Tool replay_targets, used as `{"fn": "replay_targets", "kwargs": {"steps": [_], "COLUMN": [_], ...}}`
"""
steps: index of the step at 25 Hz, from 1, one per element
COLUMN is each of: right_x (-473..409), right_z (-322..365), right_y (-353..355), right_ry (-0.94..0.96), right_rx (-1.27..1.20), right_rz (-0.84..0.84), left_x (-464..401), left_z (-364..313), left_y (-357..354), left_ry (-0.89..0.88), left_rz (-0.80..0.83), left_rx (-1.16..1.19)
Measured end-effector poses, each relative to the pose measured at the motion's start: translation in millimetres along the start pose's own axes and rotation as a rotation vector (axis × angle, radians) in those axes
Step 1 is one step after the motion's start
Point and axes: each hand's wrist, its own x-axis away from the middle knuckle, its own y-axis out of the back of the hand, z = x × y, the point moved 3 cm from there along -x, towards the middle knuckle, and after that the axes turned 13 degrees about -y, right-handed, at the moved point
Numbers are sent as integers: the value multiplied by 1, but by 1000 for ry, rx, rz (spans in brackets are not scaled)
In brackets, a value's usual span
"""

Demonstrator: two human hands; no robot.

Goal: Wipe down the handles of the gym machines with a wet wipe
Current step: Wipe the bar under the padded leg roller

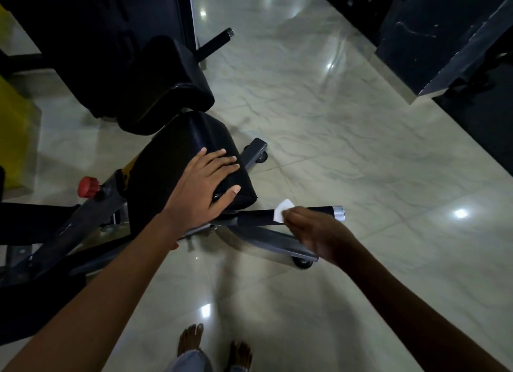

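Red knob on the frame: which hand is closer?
Left. The left hand lies flat on the black seat pad, just right of the red knob. The right hand is farther right, holding the wipe on the handle.

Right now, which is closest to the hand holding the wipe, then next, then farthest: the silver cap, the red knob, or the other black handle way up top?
From the right hand:
1. Silver cap, just past its fingers, at the handle's end.
2. Red knob, far left on the frame.
3. Other black handle, up top beyond the seat.
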Motion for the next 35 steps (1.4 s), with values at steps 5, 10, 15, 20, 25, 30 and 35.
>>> {"fn": "replay_targets", "kwargs": {"steps": [5, 10, 15, 20, 25, 30, 35], "right_x": [4, 11, 17, 35, 5, -25, -36], "right_z": [4, -8, -29, -44, -9, 46, 70], "right_y": [5, 38, 31, 45, 1, -31, -39], "right_ry": [63, -102, -142, -102, 77, 110, 151], "right_rx": [144, -209, -274, -51, 44, 26, -86], "right_rz": [-60, -117, -18, -105, -47, -51, -19], "left_x": [0, -1, 0, -1, 0, 2, 2], "left_z": [-1, -1, 0, -1, -2, 1, 1], "left_y": [0, 0, -1, 0, 0, -1, -2], "left_ry": [0, -4, -4, -4, 7, 6, -3], "left_rz": [-23, -30, -21, -27, -27, -26, -39], "left_rx": [-1, 7, 0, 3, 11, 2, 4]}}
